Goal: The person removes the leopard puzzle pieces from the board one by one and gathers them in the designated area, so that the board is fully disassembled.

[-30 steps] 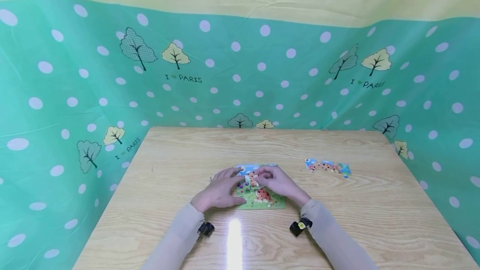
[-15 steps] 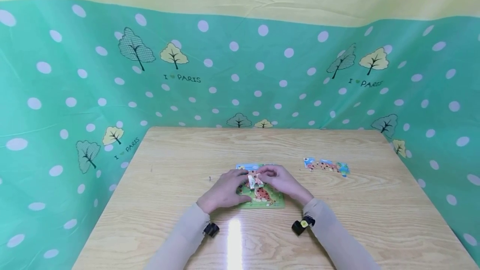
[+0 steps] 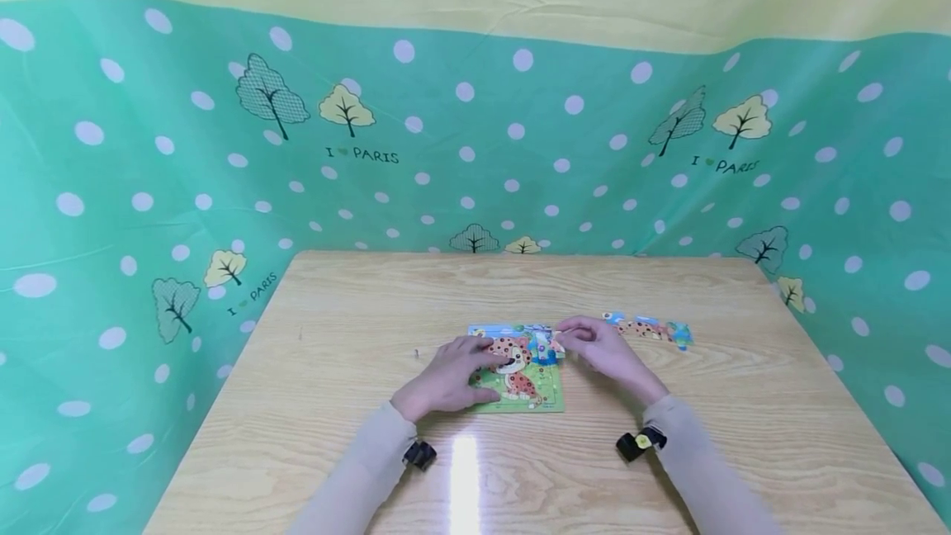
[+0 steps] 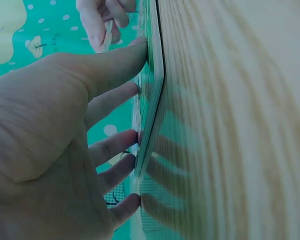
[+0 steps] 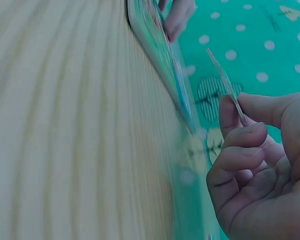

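Note:
A flat jigsaw puzzle (image 3: 548,400) with a spotted leopard on green grass lies on the table in the head view. My left hand (image 3: 448,376) rests on its left side, thumb at the lower edge and fingers spread straight across it. In the left wrist view the thumb (image 4: 117,62) presses on the puzzle's edge. My right hand (image 3: 607,355) is raised at the puzzle's upper right corner. Between thumb and forefinger it pinches a thin puzzle piece (image 5: 224,76), seen edge-on and tilted in the right wrist view. The piece's full picture cannot be made out.
A strip of puzzle pieces (image 3: 645,329) with leopard spots and blue patches lies further right on the wooden table (image 3: 357,295). A tiny object (image 3: 417,353) lies left of the puzzle. A green dotted cloth (image 3: 438,147) hangs behind and around the table.
My right hand has moved right with the pinched piece, from over the puzzle's middle to its upper right corner. The leopard's head on the puzzle now shows. My left hand has shifted slightly right.

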Demonstrator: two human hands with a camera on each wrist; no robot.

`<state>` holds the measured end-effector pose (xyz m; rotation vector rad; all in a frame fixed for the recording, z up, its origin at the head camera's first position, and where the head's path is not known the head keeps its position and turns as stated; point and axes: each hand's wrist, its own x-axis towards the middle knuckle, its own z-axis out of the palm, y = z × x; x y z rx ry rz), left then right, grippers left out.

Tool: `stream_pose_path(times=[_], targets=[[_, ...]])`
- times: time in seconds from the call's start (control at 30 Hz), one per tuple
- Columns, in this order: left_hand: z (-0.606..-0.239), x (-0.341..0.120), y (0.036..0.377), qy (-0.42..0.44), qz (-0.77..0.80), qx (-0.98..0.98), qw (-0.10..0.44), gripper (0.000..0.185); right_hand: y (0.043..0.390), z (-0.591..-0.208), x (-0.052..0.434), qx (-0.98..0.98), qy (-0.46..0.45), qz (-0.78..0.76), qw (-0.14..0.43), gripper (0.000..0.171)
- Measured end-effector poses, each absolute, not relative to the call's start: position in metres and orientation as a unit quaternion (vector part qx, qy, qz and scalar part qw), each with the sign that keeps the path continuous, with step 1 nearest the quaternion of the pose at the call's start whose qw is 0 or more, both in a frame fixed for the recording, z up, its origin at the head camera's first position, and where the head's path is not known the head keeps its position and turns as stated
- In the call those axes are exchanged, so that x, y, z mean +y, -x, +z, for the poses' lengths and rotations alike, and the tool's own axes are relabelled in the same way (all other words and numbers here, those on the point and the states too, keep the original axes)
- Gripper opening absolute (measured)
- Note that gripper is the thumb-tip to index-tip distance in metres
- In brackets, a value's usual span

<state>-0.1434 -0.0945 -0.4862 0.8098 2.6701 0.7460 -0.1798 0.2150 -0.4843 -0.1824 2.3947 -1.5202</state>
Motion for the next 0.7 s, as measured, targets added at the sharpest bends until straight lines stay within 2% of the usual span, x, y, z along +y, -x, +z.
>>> stream_pose_path(times=[0.23,0.7], targets=[[-0.486,-0.094,0.145,-0.274,0.251,0.92,0.128,0.07,0.18,-0.485,0.244,0.85,0.035,-0.509,0.133,0.035],[-0.487,-0.093,0.145,-0.267,0.25,0.921,0.131,0.073,0.173,-0.487,0.299,0.882,0.007,-0.459,0.107,0.045]])
